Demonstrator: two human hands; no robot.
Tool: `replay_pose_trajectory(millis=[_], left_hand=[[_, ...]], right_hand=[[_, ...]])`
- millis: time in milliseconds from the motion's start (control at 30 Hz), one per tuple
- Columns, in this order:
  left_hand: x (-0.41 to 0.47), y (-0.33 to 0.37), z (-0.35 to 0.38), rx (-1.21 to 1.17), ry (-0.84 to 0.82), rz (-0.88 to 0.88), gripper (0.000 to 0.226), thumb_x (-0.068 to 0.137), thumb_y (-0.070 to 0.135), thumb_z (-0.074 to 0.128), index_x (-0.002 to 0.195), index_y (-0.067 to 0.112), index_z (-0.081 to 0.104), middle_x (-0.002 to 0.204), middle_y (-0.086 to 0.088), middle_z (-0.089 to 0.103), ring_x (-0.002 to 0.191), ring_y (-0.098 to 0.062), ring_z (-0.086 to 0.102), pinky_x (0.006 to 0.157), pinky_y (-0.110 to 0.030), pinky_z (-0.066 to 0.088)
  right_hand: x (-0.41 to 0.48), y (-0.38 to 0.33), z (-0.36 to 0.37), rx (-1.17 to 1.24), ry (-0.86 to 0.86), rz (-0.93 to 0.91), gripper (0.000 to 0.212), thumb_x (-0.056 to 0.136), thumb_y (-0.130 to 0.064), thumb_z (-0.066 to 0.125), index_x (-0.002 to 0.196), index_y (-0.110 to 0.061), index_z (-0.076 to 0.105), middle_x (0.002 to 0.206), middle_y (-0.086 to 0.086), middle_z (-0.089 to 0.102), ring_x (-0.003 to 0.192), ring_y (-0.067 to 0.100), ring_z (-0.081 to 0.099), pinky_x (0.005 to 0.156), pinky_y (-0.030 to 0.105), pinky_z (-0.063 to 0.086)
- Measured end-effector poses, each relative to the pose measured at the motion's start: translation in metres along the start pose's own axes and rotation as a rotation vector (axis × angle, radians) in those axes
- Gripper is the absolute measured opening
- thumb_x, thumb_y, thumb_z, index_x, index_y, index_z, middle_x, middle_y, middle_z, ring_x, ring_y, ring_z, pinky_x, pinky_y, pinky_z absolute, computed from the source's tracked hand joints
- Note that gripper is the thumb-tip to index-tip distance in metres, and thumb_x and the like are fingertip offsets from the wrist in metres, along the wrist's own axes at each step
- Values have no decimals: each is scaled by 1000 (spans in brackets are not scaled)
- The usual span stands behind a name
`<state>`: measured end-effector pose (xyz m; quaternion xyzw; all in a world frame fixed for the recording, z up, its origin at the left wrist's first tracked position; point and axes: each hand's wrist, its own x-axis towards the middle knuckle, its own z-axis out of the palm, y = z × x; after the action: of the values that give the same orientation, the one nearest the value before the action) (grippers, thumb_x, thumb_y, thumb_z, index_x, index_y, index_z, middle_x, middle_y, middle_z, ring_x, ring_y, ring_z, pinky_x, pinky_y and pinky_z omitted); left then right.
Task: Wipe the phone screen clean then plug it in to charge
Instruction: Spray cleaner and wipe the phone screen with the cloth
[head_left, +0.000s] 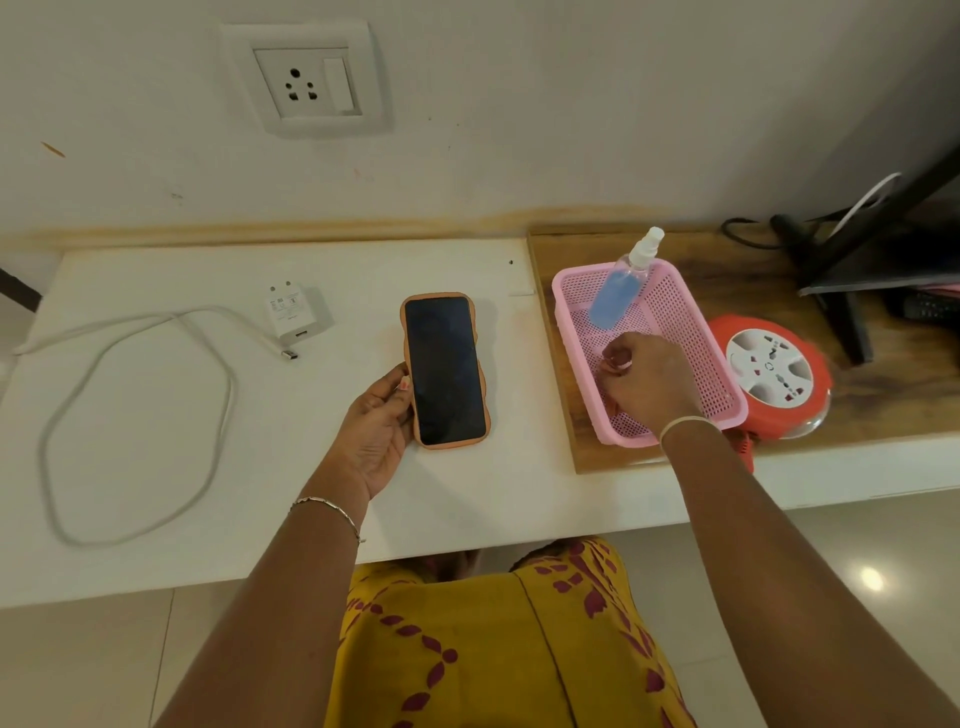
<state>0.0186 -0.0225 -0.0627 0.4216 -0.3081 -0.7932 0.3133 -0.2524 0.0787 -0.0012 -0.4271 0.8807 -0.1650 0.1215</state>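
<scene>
Grip on the phone (445, 370) is supplied by the left hand (376, 426), whose thumb is pressed along the case's near-left edge while the fingers are hidden beneath or behind it; the phone lies screen-up on the white table (156, 467), its dark glass facing the camera. To the right of that grip, the right hand (649, 379) is lowered into the pink basket (691, 332) with its fingers curled tightly; whether anything is pinched there cannot be told. The step in hand is judged to be the fetching of a wiping item, so the phone is best kept pinned flat by its edges only, leaving the screen untouched and fully exposed. Just beyond the right hand, a spray bottle (621, 291) of blue liquid leans on the basket's far rim; if used, it is better applied sparingly and kept clear of the ports. Left of the phone grip, well apart, a white cable (228, 395) is looped, with the adapter (291, 314) just beyond its unplugged end. Farthest, a wall socket (306, 78) is seen above.
</scene>
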Motion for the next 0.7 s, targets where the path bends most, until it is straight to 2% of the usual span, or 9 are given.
replay_pose_trajectory(millis=[167, 267, 333, 400, 433, 467, 567, 633, 700], left_hand=[[0, 0, 0, 9, 11, -15, 36, 100, 12, 41, 135, 9, 51, 132, -8, 60, 119, -22, 59, 102, -38, 46], [0, 1, 0, 7, 9, -21, 37, 100, 10, 40, 136, 8, 49, 133, -9, 59, 121, -23, 57, 107, -43, 40], [-1, 1, 0, 0, 19, -26, 37, 100, 10, 40, 137, 7, 47, 134, -10, 58, 122, -24, 56, 108, -44, 39], [-1, 2, 1, -4, 23, -30, 37, 100, 10, 40, 137, 7, 47, 134, -10, 58, 121, -24, 57, 108, -43, 40], [-2, 2, 2, -9, 21, -30, 37, 100, 10, 40, 136, 7, 48, 133, -10, 59, 121, -23, 58, 107, -42, 41], [-3, 2, 3, -16, 17, -27, 37, 100, 10, 41, 136, 7, 48, 132, -11, 59, 120, -23, 58, 106, -41, 42], [-5, 3, 4, -34, -23, -10, 36, 99, 9, 42, 135, 7, 50, 131, -13, 59, 119, -26, 58, 101, -37, 47], [-7, 6, 4, -30, -51, -6, 35, 99, 10, 43, 133, 7, 52, 127, -15, 62, 115, -27, 60, 95, -34, 52], [-8, 7, 4, -32, -50, -10, 33, 99, 10, 44, 129, 10, 56, 120, -13, 66, 109, -26, 64, 85, -31, 57]], right_hand=[[-1, -6, -5, 10, 89, 11, 22, 80, -16, 73, 101, -17, 68, 94, 2, 71, 77, 14, 56, 84, 32, 48], [-2, -19, -14, 192, 271, 0, 17, 83, -21, 70, 99, -19, 64, 94, -2, 70, 75, 13, 63, 76, 28, 53], [-9, -35, -18, 356, 384, -70, 19, 85, -27, 68, 102, -21, 63, 97, -5, 70, 78, 10, 65, 71, 26, 56], [-20, -57, -14, 443, 432, -185, 15, 86, -26, 67, 101, -23, 64, 95, -8, 70, 77, 6, 64, 70, 18, 55], [-27, -68, -9, 451, 404, -261, 13, 87, -25, 65, 100, -23, 64, 94, -8, 69, 75, 5, 63, 70, 17, 55], [-34, -78, -1, 446, 342, -347, 12, 88, -22, 64, 101, -22, 64, 94, -7, 69, 75, 7, 63, 71, 22, 56], [-56, -96, 31, 300, 121, -653, 21, 89, -10, 60, 108, -16, 67, 106, 0, 68, 93, 18, 63, 81, 37, 54], [-70, -95, 55, 108, 50, -833, 29, 84, -3, 64, 111, -13, 67, 110, 3, 68, 101, 21, 62, 84, 37, 54], [-79, -88, 72, 11, 13, -927, 35, 79, 1, 70, 110, -13, 67, 109, 3, 68, 100, 21, 63, 80, 32, 56]])
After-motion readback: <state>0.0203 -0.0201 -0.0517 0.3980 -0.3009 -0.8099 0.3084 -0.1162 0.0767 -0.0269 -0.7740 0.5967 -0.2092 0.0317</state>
